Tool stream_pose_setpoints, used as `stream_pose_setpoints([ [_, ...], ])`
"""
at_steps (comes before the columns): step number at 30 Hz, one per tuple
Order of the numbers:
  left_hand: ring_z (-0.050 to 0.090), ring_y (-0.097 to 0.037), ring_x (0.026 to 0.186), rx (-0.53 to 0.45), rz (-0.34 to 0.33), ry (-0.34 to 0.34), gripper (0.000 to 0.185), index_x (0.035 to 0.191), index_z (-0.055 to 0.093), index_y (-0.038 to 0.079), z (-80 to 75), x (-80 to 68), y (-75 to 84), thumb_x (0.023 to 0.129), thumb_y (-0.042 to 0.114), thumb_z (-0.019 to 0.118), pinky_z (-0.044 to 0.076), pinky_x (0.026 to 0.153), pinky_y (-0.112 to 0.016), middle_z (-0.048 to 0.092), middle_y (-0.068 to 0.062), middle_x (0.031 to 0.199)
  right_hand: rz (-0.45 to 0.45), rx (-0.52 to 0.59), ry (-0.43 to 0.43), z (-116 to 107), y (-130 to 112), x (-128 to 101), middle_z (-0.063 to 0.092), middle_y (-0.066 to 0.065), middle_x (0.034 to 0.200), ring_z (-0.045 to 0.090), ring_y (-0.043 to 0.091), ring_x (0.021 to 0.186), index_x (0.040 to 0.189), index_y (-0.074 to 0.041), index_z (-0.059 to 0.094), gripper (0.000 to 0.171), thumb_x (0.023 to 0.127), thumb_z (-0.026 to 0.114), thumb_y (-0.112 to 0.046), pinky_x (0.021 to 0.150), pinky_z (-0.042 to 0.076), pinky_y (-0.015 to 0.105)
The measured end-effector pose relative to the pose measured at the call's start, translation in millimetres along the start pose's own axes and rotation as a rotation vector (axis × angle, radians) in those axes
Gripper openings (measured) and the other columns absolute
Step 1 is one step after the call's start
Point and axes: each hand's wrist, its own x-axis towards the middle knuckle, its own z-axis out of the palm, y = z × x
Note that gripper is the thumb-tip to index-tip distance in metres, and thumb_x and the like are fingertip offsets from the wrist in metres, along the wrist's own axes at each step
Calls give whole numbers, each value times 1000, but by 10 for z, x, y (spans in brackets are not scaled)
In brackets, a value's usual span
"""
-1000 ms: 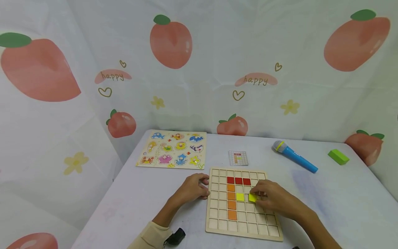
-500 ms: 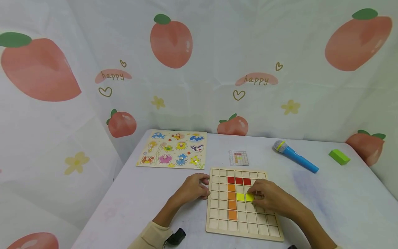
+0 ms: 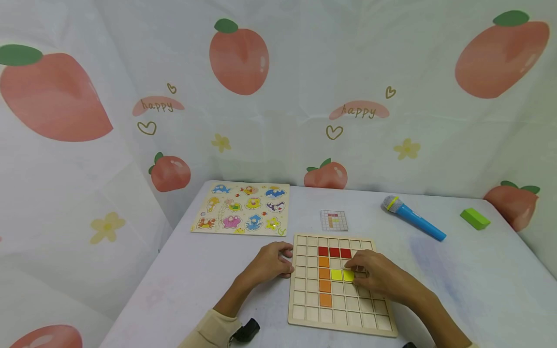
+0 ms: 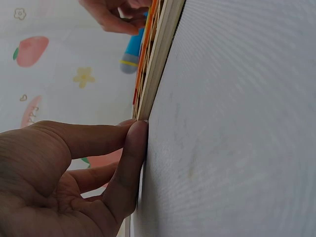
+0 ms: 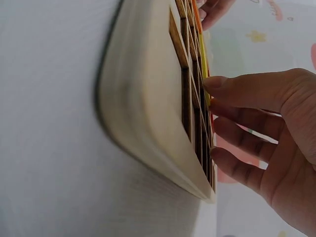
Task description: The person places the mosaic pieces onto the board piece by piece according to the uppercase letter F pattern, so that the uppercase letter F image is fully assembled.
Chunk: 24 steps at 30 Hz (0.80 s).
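A wooden grid board (image 3: 304, 309) lies on the white table. It carries a row of red tiles (image 3: 334, 252), a column of orange tiles (image 3: 324, 280) and two yellow tiles side by side. My right hand (image 3: 376, 278) lies over the board's right half, its fingertips touching the right yellow tile (image 3: 348, 275) in its cell. My left hand (image 3: 271, 263) rests on the table, fingers against the board's left edge. The left wrist view has the left hand's fingers (image 4: 133, 148) beside the board's rim (image 4: 160, 54). The right wrist view has the right hand's straight fingers (image 5: 247, 91) on the grid (image 5: 143, 89).
An animal peg puzzle (image 3: 243, 209) lies at the back left. A small pattern card (image 3: 333, 220) sits behind the board. A blue toy microphone (image 3: 413, 218) and a green block (image 3: 475, 218) lie at the right. A black object (image 3: 245, 331) sits by my left sleeve.
My right hand carried the tilted yellow tile a little left and laid it flat in the cell next to the first yellow tile. The left hand stayed put.
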Motion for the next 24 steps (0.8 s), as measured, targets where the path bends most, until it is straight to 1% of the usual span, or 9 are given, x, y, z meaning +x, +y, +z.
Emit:
stream_pose_setpoints([
  [5, 72, -16, 85, 1, -8, -1, 56, 138, 59, -12, 1, 2, -4, 86, -9, 77, 68, 70, -31, 65, -14, 114, -23, 9, 15, -7, 19, -33, 71, -6, 118, 62, 16, 107, 119, -15, 78, 31, 90, 85, -24, 93, 61, 39],
  [9, 72, -16, 84, 7, -8, 4, 55, 137, 59, -12, 2, -5, 0, 86, -9, 77, 68, 69, -31, 65, -14, 113, -47, 36, 29, -17, 64, -69, 70, -6, 118, 60, 13, 104, 119, -15, 77, 32, 90, 84, -28, 90, 60, 34],
  [14, 71, -15, 83, 33, -3, 15, 54, 137, 59, -12, 2, -16, 9, 86, -8, 77, 67, 69, -30, 64, -13, 112, -30, 67, 41, -65, 153, -137, 68, -9, 110, 59, 7, 97, 121, -13, 76, 33, 93, 81, -30, 82, 59, 27],
  [17, 69, -14, 83, 44, -5, 20, 54, 138, 59, -11, 2, -19, 11, 87, -7, 78, 67, 68, -29, 64, -12, 112, -6, 50, 62, -141, 245, -189, 67, -11, 105, 59, 5, 94, 122, -12, 76, 34, 94, 81, -32, 78, 57, 25],
  [20, 69, -13, 77, 76, -7, 20, 51, 139, 60, -8, 1, -12, 1, 93, 4, 78, 65, 66, -26, 64, -9, 110, 14, 16, 96, -247, 371, -242, 68, -12, 102, 59, 4, 93, 120, -12, 76, 32, 95, 80, -31, 74, 57, 25],
  [22, 68, -12, 72, 132, 6, 23, 50, 140, 60, -6, -8, 0, -16, 99, 16, 76, 63, 64, -24, 63, -6, 109, 14, -14, 133, -329, 485, -272, 69, -12, 100, 59, 3, 91, 119, -11, 77, 30, 96, 79, -30, 72, 57, 24],
  [24, 67, -13, 70, 204, 37, 27, 51, 142, 61, -3, -30, 18, -32, 104, 29, 71, 60, 64, -25, 63, -5, 108, 18, -50, 172, -421, 612, -301, 70, -11, 101, 60, 3, 91, 120, -9, 76, 30, 96, 79, -28, 71, 57, 24],
])
